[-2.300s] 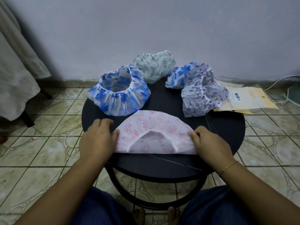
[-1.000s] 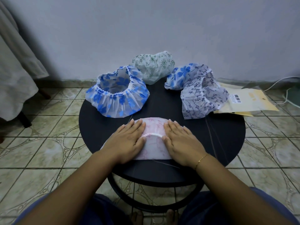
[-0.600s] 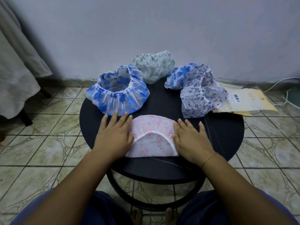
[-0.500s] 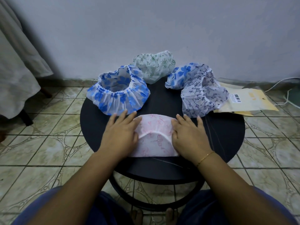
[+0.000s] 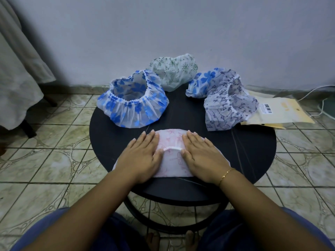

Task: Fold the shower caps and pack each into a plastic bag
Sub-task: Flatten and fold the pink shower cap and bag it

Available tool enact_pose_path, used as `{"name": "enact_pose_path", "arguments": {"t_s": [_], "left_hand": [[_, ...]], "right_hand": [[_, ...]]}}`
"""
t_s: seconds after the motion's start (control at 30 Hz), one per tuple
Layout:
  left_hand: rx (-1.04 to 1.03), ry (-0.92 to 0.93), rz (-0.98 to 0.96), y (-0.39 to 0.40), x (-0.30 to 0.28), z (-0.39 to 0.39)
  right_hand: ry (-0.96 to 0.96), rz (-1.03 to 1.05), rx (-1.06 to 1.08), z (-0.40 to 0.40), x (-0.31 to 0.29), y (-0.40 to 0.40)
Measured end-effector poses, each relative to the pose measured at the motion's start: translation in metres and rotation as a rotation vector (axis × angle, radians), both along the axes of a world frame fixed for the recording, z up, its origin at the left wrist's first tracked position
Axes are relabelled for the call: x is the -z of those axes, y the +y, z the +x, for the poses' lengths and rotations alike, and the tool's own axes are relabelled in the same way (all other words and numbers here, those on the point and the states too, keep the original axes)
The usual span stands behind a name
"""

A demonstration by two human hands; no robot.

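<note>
The pink shower cap lies flattened into a half-moon at six o'clock on the round black table, its straight fold nearest the person. The left hand and the right hand press on it palm-down, fingers straight and close together, holding nothing; they probably sit this way to squeeze air out and keep the slippery plastic from springing open before the next fold.

Three more caps wait unfolded: a blue-flowered cap at eleven o'clock, a green-print cap at twelve, and a dark-print cap at two. A stack of flat bags, one bearing a barcode label, overhangs the table edge at three o'clock, within reach for packing.

The floor is patterned tile, the wall plain, and a pale cloth hangs at nine o'clock.
</note>
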State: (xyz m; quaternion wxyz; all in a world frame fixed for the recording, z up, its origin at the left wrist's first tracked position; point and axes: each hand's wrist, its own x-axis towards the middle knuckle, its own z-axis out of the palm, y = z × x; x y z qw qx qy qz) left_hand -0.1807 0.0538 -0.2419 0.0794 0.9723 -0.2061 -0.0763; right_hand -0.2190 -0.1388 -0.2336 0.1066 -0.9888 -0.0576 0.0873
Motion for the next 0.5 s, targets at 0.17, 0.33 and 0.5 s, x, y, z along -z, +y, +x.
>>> {"name": "enact_pose_path", "arguments": {"t_s": [0.17, 0.33, 0.5], "left_hand": [[-0.062, 0.025, 0.05, 0.02, -0.003, -0.001], [-0.168, 0.014, 0.108, 0.024, -0.005, -0.005], [0.008, -0.268, 0.097, 0.007, -0.02, -0.004]], "right_hand": [[0.037, -0.009, 0.034, -0.004, 0.0, -0.011], [0.07, -0.063, 0.132, -0.013, -0.003, -0.029], [-0.163, -0.191, 0.137, -0.012, -0.009, -0.011]]}}
